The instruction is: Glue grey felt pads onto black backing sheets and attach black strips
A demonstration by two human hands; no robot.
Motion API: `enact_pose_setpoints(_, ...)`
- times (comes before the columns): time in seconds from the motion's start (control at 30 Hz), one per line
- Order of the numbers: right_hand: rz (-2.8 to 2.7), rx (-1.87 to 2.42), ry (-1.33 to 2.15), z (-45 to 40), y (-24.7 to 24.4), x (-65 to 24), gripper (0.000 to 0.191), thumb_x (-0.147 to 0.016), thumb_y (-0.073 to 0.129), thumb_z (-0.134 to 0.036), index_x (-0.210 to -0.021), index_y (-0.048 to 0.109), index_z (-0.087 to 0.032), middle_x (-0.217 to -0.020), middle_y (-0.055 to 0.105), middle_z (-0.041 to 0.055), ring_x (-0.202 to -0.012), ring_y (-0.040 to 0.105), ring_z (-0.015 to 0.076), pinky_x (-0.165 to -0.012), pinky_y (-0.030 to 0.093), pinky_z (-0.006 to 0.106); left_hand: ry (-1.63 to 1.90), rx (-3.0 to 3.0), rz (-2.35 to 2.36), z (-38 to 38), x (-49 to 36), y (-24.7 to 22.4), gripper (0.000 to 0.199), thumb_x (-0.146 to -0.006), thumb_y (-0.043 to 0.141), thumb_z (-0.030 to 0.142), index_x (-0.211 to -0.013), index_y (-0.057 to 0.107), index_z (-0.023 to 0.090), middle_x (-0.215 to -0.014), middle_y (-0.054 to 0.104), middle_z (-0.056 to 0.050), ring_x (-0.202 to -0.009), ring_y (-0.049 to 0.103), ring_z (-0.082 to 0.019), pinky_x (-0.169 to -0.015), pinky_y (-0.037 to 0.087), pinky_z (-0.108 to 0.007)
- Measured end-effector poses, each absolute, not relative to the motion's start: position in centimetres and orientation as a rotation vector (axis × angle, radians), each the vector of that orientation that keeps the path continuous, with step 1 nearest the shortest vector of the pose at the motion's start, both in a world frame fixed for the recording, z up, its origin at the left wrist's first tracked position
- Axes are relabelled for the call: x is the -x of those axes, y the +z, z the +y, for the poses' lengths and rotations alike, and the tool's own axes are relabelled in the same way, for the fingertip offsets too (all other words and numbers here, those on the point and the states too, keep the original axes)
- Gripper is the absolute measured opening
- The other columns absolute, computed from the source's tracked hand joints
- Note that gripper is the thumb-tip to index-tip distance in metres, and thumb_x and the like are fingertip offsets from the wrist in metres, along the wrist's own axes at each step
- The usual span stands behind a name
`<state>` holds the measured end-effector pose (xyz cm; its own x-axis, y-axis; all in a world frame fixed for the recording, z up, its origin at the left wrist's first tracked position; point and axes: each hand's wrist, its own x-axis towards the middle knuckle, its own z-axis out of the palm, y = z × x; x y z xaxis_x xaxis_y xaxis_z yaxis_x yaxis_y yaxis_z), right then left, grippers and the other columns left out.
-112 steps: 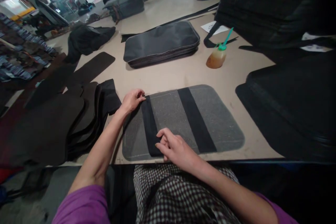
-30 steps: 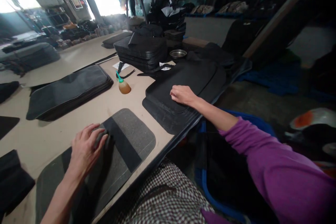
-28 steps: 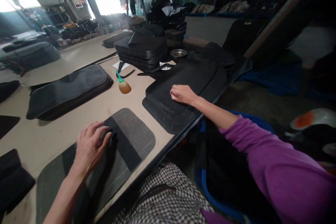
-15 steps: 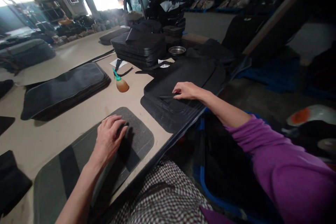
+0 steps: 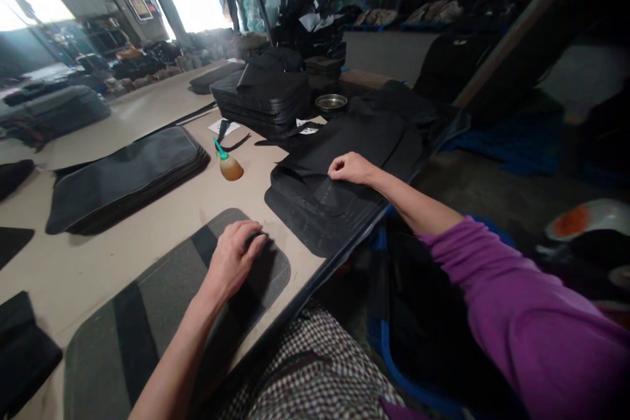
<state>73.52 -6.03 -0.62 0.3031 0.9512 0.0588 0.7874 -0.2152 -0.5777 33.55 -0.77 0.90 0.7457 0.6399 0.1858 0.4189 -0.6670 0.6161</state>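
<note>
My left hand is over the right end of a grey-green panel with rounded corners and two dark bands across it. Its fingers are bent, with a gap between them and the thumb, and nothing shows in its grasp. My right hand has thumb and fingertips pinched on the near edge of a black fabric sheet. That sheet is the top one of a stack of black panels at the table edge, and its edge is raised and creased. A squeeze bottle with a green nozzle and amber liquid stands between the stacks.
Another pile of dark panels lies on the left of the table. Behind are a taller black stack, a round metal dish and dark strips on paper. A blue-rimmed container stands below the table edge at right.
My left hand has moved right along the panel, uncovering a second dark band. My right hand has closed its fingers on the top black sheet, and the sheet's edge has lifted.
</note>
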Motion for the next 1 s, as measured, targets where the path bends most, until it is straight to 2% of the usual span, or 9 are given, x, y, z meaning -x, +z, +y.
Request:
enact_pose_setpoints(0.27,-1.524,1.785,0.523,-9.4,1.2,-65.2,0.014,-0.077,0.063,-0.022,-0.082,0.075,-0.016,-0.081,0.073,0.0005,-0.074,0.066,0.0140,-0.068,0.047,0.022,0.562,-1.346,0.749,-3.8,-39.5,0.7,0.058,-0.088,0.072,0.051,-0.139,0.057,0.026,-0.148,0.057,-0.013,-0.135,0.057,-0.026,-0.107,0.052,-0.038)
enact_pose_setpoints(0.37,-1.628,1.669,0.651,-10.2,1.1,-62.6,0.013,-0.083,0.065,-0.027,-0.086,0.075,-0.019,-0.086,0.074,-0.0015,-0.077,0.068,0.0128,-0.072,0.049,0.020,0.580,-1.192,0.761,-4.4,-40.6,0.4,0.052,-0.085,0.075,0.051,-0.129,0.065,0.024,-0.134,0.068,-0.011,-0.122,0.066,-0.026,-0.100,0.056,-0.038)
enact_pose_setpoints(0.47,-1.646,1.839,0.592,-10.2,0.6,-64.6,0.021,-0.094,0.061,-0.039,-0.099,0.076,-0.025,-0.098,0.075,-0.0015,-0.088,0.069,0.0141,-0.080,0.052,0.022,0.618,-1.038,0.848,-4.5,-40.7,-0.4,0.044,-0.076,0.083,0.045,-0.110,0.072,0.019,-0.108,0.077,-0.010,-0.098,0.074,-0.026,-0.087,0.060,-0.038)
enact_pose_setpoints(0.53,-1.499,2.114,0.372,-9.9,0.1,-68.3,0.026,-0.098,0.056,-0.038,-0.111,0.074,-0.024,-0.115,0.072,0.0041,-0.106,0.066,0.0199,-0.095,0.050,0.029,0.655,-1.009,0.886,-4.5,-40.5,-1.0,0.044,-0.071,0.086,0.043,-0.103,0.073,0.016,-0.098,0.078,-0.008,-0.088,0.075,-0.025,-0.083,0.060,-0.037)
enact_pose_setpoints(0.6,-1.316,2.293,0.236,-9.6,-0.6,-72.7,0.034,-0.099,0.053,-0.033,-0.124,0.068,-0.016,-0.132,0.064,0.0155,-0.125,0.056,0.0312,-0.108,0.043,0.043,0.671,-1.021,0.897,-4.5,-40.1,-1.5,0.046,-0.071,0.086,0.043,-0.104,0.072,0.014,-0.096,0.078,-0.008,-0.085,0.074,-0.024,-0.083,0.059,-0.037)
enact_pose_setpoints(0.67,-1.161,2.436,0.177,-9.4,-1.2,-76.9,0.043,-0.095,0.061,-0.037,-0.128,0.064,-0.010,-0.137,0.058,0.0236,-0.131,0.050,0.0415,-0.110,0.039,0.054,0.689,-1.070,0.893,-4.4,-39.7,-2.0,0.049,-0.072,0.086,0.043,-0.109,0.071,0.014,-0.101,0.078,-0.009,-0.088,0.074,-0.024,-0.086,0.058,-0.037)
enact_pose_setpoints(0.73,-1.070,2.528,0.173,-9.2,-1.7,-80.0,0.054,-0.088,0.071,-0.046,-0.126,0.065,-0.009,-0.139,0.055,0.0266,-0.128,0.050,0.0463,-0.107,0.041,0.058,0.734,-1.158,0.874,-4.2,-39.3,-2.4,0.054,-0.072,0.087,0.040,-0.116,0.068,0.016,-0.110,0.077,-0.011,-0.097,0.073,-0.025,-0.091,0.056,-0.039)
enact_pose_setpoints(0.83,-1.005,2.580,0.230,-8.6,-2.0,-82.5,0.057,-0.076,0.083,-0.052,-0.117,0.070,-0.014,-0.130,0.061,0.0227,-0.116,0.059,0.0436,-0.097,0.049,0.054,0.812,-1.288,0.875,-3.6,-39.0,-2.7,0.062,-0.069,0.089,0.035,-0.124,0.064,0.019,-0.116,0.075,-0.011,-0.104,0.071,-0.026,-0.097,0.055,-0.041)
enact_pose_setpoints(1.0,-0.984,2.490,0.283,-7.9,-1.8,-81.9,0.034,-0.073,0.084,-0.042,-0.095,0.074,-0.019,-0.096,0.072,0.0125,-0.095,0.068,0.0355,-0.085,0.053,0.045,0.879,-1.428,0.909,-2.9,-38.3,-2.5,0.054,-0.078,0.082,0.035,-0.125,0.061,0.021,-0.119,0.073,-0.010,-0.110,0.069,-0.026,-0.100,0.053,-0.042)
